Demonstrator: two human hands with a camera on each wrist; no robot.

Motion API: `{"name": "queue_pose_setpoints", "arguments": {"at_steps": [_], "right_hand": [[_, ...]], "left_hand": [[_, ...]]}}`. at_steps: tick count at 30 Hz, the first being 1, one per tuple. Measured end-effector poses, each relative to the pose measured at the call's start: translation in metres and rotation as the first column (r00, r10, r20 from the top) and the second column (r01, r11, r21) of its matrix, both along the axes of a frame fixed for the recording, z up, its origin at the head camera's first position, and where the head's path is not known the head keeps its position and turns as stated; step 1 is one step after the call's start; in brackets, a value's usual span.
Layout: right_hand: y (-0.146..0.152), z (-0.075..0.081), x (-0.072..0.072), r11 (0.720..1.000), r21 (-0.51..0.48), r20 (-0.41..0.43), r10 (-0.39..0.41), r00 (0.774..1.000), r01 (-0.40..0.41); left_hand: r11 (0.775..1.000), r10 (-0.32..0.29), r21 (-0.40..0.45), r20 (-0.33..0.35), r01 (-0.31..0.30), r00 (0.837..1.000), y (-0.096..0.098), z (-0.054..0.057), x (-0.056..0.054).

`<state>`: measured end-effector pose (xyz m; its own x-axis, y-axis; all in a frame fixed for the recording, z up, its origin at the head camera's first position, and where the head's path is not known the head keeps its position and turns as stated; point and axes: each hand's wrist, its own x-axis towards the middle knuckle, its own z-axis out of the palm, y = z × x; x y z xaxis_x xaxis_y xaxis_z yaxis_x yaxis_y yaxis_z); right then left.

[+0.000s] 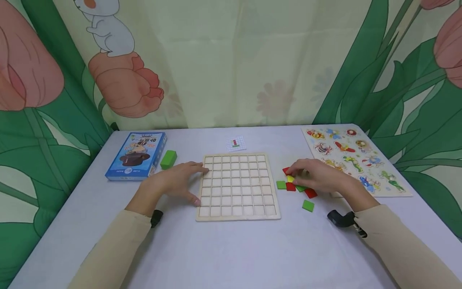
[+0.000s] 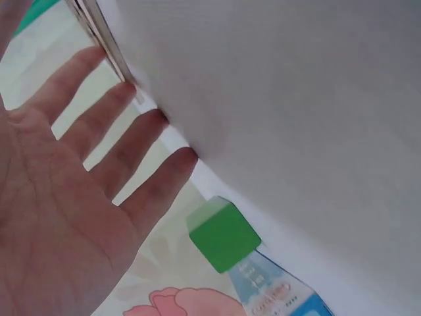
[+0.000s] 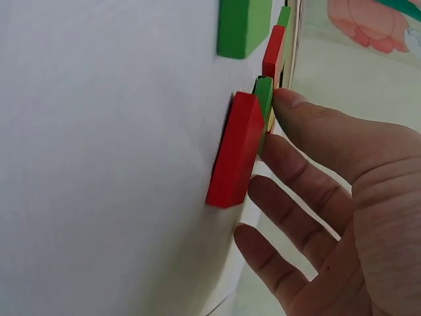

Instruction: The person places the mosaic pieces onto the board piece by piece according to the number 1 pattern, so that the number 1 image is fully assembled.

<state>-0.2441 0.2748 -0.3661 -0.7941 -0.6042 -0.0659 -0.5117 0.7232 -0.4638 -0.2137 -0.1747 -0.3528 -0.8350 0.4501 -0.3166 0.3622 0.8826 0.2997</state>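
My left hand [image 1: 181,180] is at the left edge of a wooden grid board [image 1: 238,217], thumb low and fingers higher along the rim. Its fingers are spread and nearly straight in the left wrist view. My right hand [image 1: 315,175] reaches into a small group of square tiles right of the board. Between its thumb and index finger is a yellow tile [image 1: 290,179], which they pinch. Around it lie a red tile [image 1: 290,186], a green tile [image 1: 281,184] and another red tile [image 3: 237,151]. A separate green tile [image 1: 308,205] lies nearer the front.
A blue box [image 1: 135,156] stands at the back left beside a green block [image 1: 168,159]. Behind the board lies a small grid card [image 1: 236,143] with a red and green pattern. An insect picture board [image 1: 355,160] lies at the right, under the right forearm's far side.
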Motion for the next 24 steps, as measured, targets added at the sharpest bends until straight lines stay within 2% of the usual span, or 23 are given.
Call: {"name": "queue_pose_setpoints", "arguments": {"at_steps": [5, 11, 24], "right_hand": [[-0.006, 0.001, -0.002, 1.0, 0.001, -0.018, 0.012, 1.0, -0.012], [-0.008, 0.002, -0.002, 1.0, 0.006, 0.004, 0.028, 1.0, -0.028], [-0.016, 0.005, -0.004, 0.998, 0.058, 0.045, -0.035, 0.998, 0.032]], "left_hand": [[0.999, 0.037, -0.012, 0.006, -0.036, 0.999, 0.003, 0.003, -0.002], [0.997, 0.043, -0.063, 0.012, -0.042, 0.999, 0.007, 0.006, -0.003], [0.997, 0.046, -0.067, 0.027, -0.044, 0.999, 0.005, 0.004, -0.006]]}}
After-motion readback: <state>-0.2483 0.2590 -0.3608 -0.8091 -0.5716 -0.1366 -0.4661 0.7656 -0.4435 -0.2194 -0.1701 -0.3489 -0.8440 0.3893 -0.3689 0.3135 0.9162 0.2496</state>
